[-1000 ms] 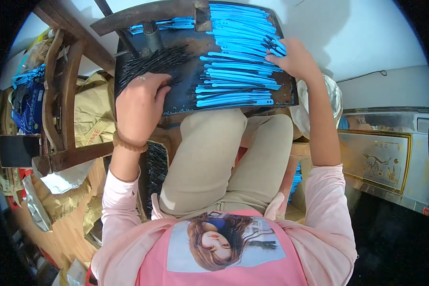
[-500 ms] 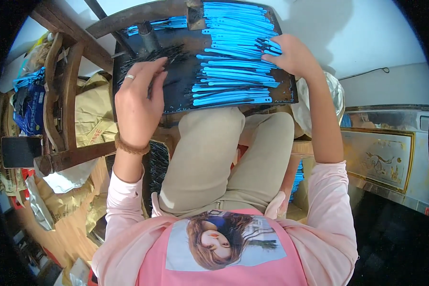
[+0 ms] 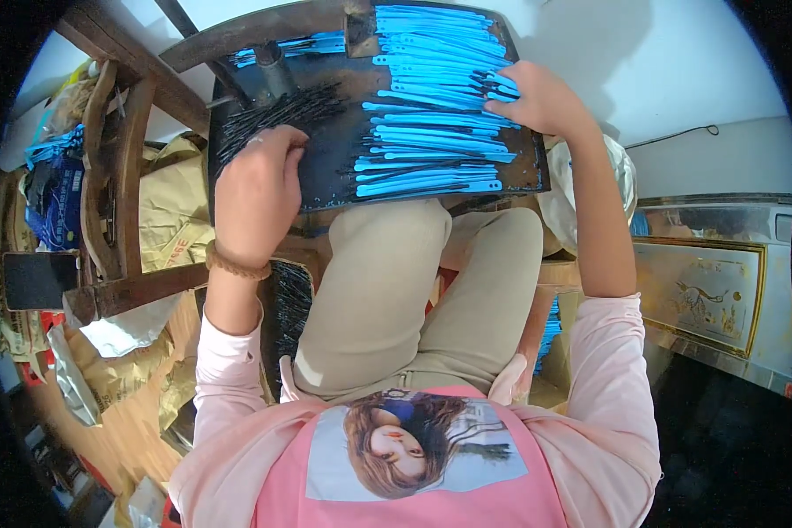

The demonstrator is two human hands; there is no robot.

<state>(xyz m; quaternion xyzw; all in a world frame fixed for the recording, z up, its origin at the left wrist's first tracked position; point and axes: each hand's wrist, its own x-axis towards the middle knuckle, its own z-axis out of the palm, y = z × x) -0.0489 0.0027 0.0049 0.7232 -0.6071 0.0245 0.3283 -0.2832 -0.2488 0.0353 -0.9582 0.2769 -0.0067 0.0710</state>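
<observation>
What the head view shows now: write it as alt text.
A seated person's right hand pinches some blue strips, with many more laid across a dark board; the left hand is by a pile of thin black rods.

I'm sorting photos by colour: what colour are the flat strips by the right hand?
The flat strips are bright blue, seen best in the head view.

Tan paper sack point(image 3: 172, 201) beside wooden frame point(image 3: 129, 180); gold-edged panel point(image 3: 700, 295) right.

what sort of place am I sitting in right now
Probably a small workshop, perhaps home-based: flat blue strips lie in rows on a dark worktable, with thin black rods heaped to their left.
</observation>
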